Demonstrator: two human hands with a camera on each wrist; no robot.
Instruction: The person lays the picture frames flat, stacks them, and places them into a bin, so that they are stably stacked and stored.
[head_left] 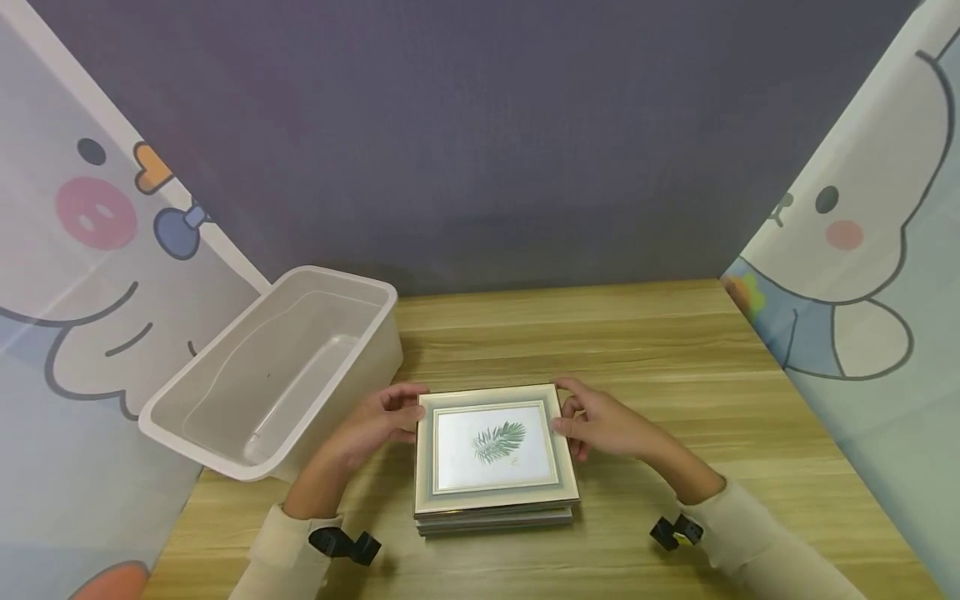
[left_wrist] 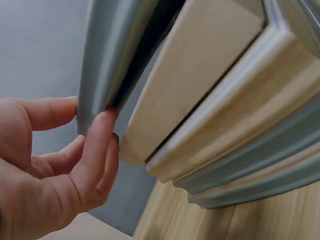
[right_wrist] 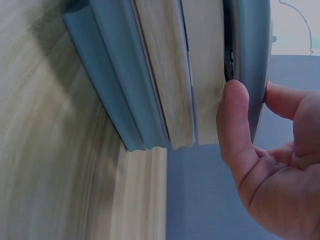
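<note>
A picture frame (head_left: 491,447) with a cream and grey-green border and a green feathery leaf print lies on top of a stack of frames (head_left: 495,522). My left hand (head_left: 381,423) pinches its left edge, thumb above and fingers beneath. On the opposite edge, my right hand (head_left: 600,423) pinches the same picture frame. Both wrist views show a dark gap between this top picture frame (left_wrist: 106,60) and the stacked frames (right_wrist: 165,80) under it. The stack has cream and blue-grey sides and stands on the table.
Left of the stack, a white plastic bin (head_left: 341,379) stands tilted across the table's back left, close to my left hand. The wood-grain table (head_left: 637,333) meets a dark back wall (head_left: 495,150). Cartoon-printed panels (head_left: 862,275) flank both sides.
</note>
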